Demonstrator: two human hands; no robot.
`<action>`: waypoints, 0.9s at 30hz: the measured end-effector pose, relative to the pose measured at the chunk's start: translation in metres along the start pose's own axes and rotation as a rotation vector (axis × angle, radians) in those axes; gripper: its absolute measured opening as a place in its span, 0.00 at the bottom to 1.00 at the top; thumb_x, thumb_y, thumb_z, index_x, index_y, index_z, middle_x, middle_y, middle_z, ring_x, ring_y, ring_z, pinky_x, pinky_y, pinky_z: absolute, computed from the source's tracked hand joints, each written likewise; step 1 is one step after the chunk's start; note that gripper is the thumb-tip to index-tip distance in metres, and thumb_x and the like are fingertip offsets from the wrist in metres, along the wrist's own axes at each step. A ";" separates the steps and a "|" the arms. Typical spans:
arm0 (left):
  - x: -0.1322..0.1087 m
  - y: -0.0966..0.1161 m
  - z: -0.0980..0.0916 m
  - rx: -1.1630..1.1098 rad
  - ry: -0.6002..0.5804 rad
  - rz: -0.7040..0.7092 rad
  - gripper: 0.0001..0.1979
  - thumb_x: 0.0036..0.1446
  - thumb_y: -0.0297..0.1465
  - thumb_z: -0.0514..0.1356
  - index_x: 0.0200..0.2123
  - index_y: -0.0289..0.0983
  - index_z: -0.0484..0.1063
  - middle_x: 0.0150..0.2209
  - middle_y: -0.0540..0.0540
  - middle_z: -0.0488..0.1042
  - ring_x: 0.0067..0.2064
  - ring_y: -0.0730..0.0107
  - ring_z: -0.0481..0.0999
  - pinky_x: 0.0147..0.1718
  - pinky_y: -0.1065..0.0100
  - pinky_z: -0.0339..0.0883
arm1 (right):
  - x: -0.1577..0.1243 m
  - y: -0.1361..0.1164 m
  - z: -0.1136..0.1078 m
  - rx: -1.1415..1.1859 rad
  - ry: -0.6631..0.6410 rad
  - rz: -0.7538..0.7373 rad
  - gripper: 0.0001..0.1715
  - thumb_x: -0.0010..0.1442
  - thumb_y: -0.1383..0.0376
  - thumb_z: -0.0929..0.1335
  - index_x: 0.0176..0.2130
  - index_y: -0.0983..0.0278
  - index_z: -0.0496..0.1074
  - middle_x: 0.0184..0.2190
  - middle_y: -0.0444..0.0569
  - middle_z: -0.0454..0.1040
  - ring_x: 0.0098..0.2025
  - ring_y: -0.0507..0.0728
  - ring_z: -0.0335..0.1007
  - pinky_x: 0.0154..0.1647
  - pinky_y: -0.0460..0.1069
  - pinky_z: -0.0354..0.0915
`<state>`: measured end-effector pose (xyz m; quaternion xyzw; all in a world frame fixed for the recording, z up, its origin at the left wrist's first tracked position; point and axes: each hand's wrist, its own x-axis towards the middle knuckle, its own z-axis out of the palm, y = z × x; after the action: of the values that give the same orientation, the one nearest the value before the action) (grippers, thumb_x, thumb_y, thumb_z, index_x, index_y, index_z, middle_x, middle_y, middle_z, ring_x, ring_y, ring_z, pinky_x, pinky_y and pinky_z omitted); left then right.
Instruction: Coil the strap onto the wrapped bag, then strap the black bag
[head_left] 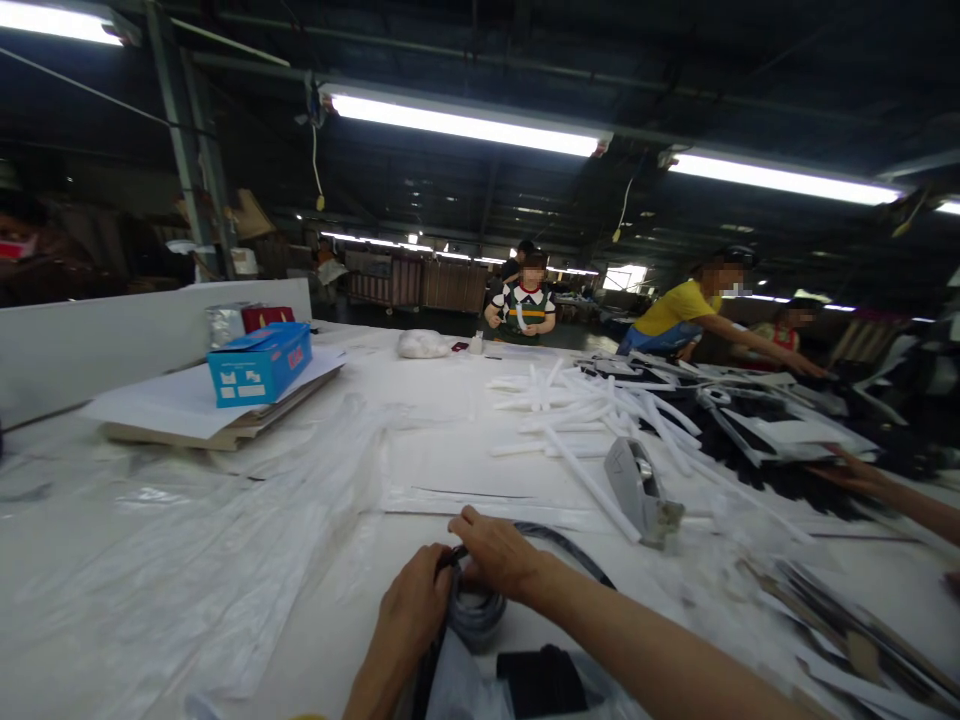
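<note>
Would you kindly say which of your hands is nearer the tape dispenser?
Right: the right hand is left of the tape dispenser; the left hand is even farther left.

I see a flexible dark grey strip (478,622), wound in a round coil over the white surface (442,450); beside it, a similar length (565,541) bends in a wide arc. Whether both connect is hidden.

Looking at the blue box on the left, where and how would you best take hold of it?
Probably grip the blue box by its left and right sides, below the top, coming from the near side. It stands upright on a white sheet with its near face and right side exposed, while a dark red box shows just behind it.
</note>
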<state>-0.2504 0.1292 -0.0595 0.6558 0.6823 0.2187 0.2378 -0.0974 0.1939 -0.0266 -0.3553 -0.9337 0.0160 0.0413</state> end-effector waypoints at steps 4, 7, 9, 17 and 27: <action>-0.006 0.013 0.005 0.125 0.082 0.000 0.14 0.57 0.36 0.55 0.47 0.41 0.69 0.48 0.45 0.74 0.51 0.62 0.73 0.46 0.67 0.64 | 0.004 0.009 0.003 0.013 -0.043 -0.003 0.19 0.56 0.59 0.71 0.47 0.61 0.74 0.46 0.51 0.73 0.47 0.61 0.71 0.42 0.51 0.67; -0.004 0.012 0.014 0.229 0.117 -0.020 0.16 0.59 0.31 0.53 0.50 0.39 0.67 0.50 0.43 0.73 0.53 0.62 0.72 0.49 0.66 0.63 | 0.006 0.010 0.004 0.006 -0.060 -0.034 0.18 0.56 0.60 0.71 0.47 0.59 0.76 0.43 0.51 0.75 0.47 0.60 0.72 0.45 0.50 0.67; 0.001 0.006 0.019 0.259 0.100 -0.014 0.18 0.59 0.29 0.52 0.53 0.38 0.65 0.53 0.42 0.72 0.55 0.63 0.71 0.52 0.65 0.61 | 0.009 0.008 0.004 -0.003 -0.090 -0.032 0.20 0.55 0.59 0.71 0.48 0.60 0.76 0.43 0.52 0.75 0.46 0.60 0.73 0.44 0.50 0.67; 0.014 -0.005 0.024 0.300 0.061 0.027 0.21 0.60 0.28 0.50 0.56 0.40 0.64 0.56 0.42 0.71 0.57 0.65 0.70 0.54 0.68 0.61 | 0.017 0.003 0.005 -0.117 -0.138 -0.031 0.20 0.55 0.58 0.69 0.45 0.65 0.78 0.40 0.57 0.78 0.41 0.64 0.76 0.39 0.52 0.70; 0.007 0.005 0.021 0.303 0.065 -0.043 0.22 0.59 0.27 0.51 0.58 0.38 0.62 0.60 0.41 0.67 0.60 0.65 0.68 0.55 0.67 0.59 | 0.008 0.005 0.007 -0.005 -0.084 -0.003 0.18 0.55 0.61 0.70 0.46 0.62 0.78 0.42 0.55 0.78 0.46 0.62 0.74 0.46 0.52 0.68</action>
<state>-0.2334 0.1358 -0.0735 0.6620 0.7288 0.1291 0.1184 -0.1010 0.2032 -0.0335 -0.3528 -0.9353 0.0284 0.0014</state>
